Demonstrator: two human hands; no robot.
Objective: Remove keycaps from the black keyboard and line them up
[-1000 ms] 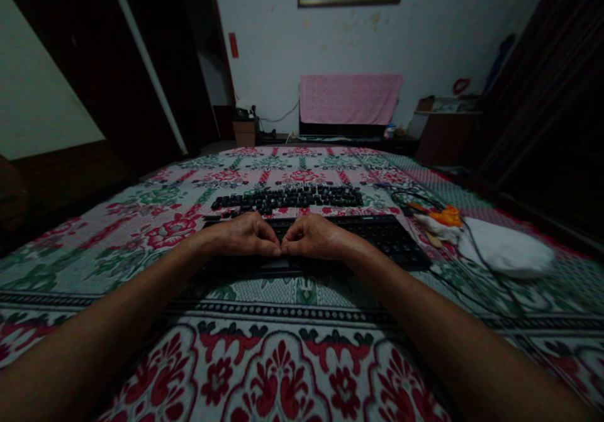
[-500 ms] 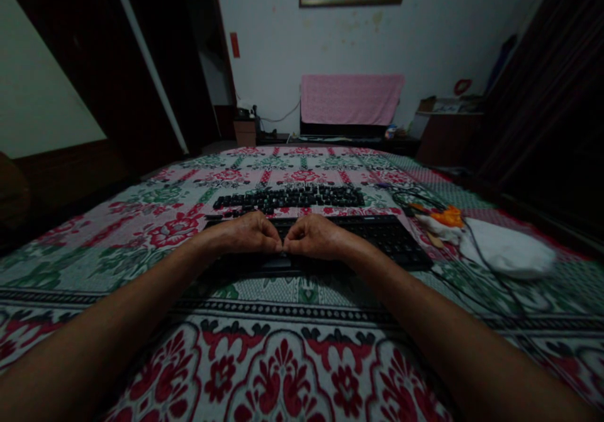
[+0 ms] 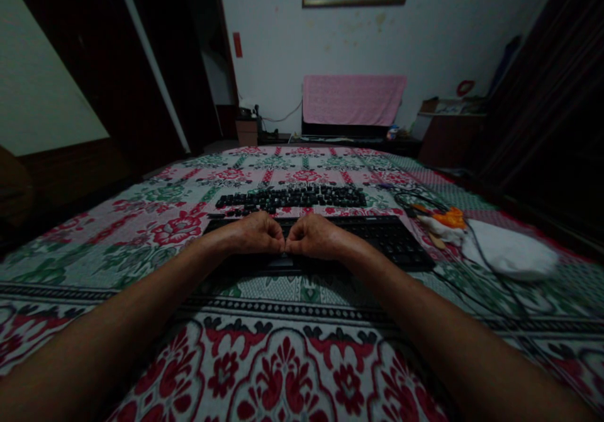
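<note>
A black keyboard frame (image 3: 382,236) lies on a flowered bedspread (image 3: 283,359) in front of me. My left hand (image 3: 255,233) and my right hand (image 3: 314,236) rest on its near left part, curled and pinched together fingertip to fingertip. What the fingers hold is too small and dark to make out. Behind the frame, several loose black keycaps (image 3: 292,197) lie in rows on the cloth.
At the right lie a white cloth bundle (image 3: 507,249), an orange object (image 3: 448,217) and a dark cable (image 3: 415,197). A pink cloth (image 3: 352,98) covers a unit at the far wall. Dark wardrobes stand on both sides.
Both hands stay pinched together on the keyboard; the view has drifted slightly, shifting everything a little to the right.
</note>
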